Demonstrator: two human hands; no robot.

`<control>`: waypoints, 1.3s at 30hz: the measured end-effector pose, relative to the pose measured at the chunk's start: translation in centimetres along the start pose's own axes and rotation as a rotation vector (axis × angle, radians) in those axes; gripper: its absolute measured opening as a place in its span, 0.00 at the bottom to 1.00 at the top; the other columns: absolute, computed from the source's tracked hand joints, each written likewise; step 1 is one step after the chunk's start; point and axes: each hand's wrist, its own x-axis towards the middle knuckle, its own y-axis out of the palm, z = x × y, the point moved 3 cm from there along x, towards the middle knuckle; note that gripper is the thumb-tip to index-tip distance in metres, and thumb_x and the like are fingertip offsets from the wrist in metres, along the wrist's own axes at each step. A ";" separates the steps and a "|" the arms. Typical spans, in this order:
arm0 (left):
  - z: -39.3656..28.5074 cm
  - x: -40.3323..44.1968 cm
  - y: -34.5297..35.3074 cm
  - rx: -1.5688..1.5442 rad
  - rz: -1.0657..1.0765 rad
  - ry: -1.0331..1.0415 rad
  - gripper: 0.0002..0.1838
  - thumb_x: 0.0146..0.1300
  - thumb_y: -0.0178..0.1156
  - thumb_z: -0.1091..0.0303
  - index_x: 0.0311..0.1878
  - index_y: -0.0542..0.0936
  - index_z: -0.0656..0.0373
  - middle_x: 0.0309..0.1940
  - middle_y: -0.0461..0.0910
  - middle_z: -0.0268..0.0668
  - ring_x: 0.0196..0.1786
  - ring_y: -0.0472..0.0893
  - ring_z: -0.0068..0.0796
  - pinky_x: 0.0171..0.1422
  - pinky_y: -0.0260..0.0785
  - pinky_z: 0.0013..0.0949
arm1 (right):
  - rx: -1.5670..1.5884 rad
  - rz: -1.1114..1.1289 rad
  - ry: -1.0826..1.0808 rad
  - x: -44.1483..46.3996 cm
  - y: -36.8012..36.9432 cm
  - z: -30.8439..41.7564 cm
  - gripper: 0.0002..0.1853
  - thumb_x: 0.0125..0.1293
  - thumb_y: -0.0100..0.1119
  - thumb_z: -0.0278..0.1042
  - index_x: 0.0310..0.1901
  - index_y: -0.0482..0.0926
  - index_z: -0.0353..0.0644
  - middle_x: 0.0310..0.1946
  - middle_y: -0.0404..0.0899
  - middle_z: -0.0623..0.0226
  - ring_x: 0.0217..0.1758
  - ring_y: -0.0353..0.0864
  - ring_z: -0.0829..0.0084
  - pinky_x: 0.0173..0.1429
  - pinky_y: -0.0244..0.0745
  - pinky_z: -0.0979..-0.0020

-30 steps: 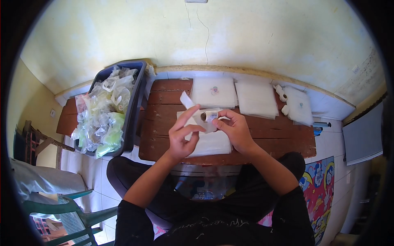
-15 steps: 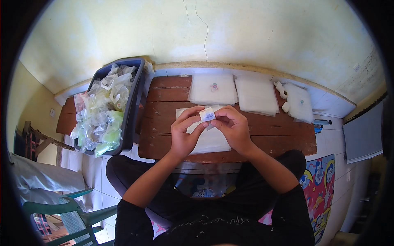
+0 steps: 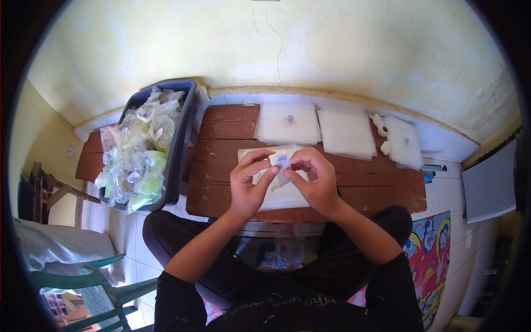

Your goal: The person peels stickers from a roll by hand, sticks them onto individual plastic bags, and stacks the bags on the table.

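Between my two hands is a small white sticker roll [image 3: 280,161] with a bluish print on its face. My left hand [image 3: 250,180] pinches its left side with thumb and forefinger. On the right side, my right hand [image 3: 313,176] grips it the same way, and a short pale strip hangs below the thumbs. Beneath both hands lies a stack of clear plastic bags [image 3: 285,196] on the brown wooden table [image 3: 215,191]. The inner part of the roll is hidden by my fingers.
A dark tub [image 3: 182,141] full of crumpled plastic bags stands at the left. Along the wall lie a printed bag stack [image 3: 276,130], a plain bag stack [image 3: 347,133] and another stack [image 3: 404,145] beside white rolls [image 3: 379,125]. A green chair [image 3: 119,290] is at lower left.
The loose white strip that stuck up at the left a second ago no longer shows there. My left hand has closed onto the roll, and its printed face is turned up.
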 end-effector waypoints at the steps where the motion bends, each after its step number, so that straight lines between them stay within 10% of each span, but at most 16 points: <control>1: 0.1 -0.1 0.0 -0.001 -0.016 -0.025 0.08 0.63 0.64 0.80 0.45 0.84 0.65 0.54 0.78 0.46 0.56 0.78 0.36 0.63 0.68 0.35 | -0.001 0.000 0.000 0.1 -0.1 0.3 0.12 0.61 0.66 0.18 0.44 0.77 0.37 0.40 0.78 0.65 0.40 0.81 0.76 0.45 0.79 0.73; 6: -0.6 -0.2 0.1 0.115 -0.007 0.000 0.07 0.61 0.66 0.80 0.43 0.84 0.67 0.50 0.80 0.45 0.53 0.79 0.34 0.58 0.71 0.33 | -0.488 0.029 -0.206 0.4 0.0 2.6 0.18 0.55 0.70 0.20 0.49 0.82 0.39 0.38 0.83 0.60 0.35 0.83 0.67 0.39 0.78 0.71; 19: -2.3 -0.2 0.8 0.425 -0.044 0.171 0.10 0.54 0.73 0.74 0.35 0.82 0.66 0.40 0.83 0.43 0.39 0.84 0.37 0.43 0.76 0.31 | -0.514 0.049 -0.231 0.1 -0.3 2.6 0.15 0.54 0.70 0.18 0.45 0.84 0.34 0.35 0.82 0.58 0.33 0.83 0.65 0.37 0.78 0.71; 39: 0.2 -0.3 -0.4 0.202 -0.149 -0.036 0.07 0.58 0.69 0.80 0.40 0.84 0.66 0.49 0.75 0.38 0.46 0.77 0.25 0.49 0.72 0.26 | 0.250 0.004 0.579 -0.1 -0.1 -0.2 0.21 0.60 0.69 0.22 0.53 0.70 0.33 0.38 0.81 0.63 0.44 0.83 0.76 0.49 0.78 0.76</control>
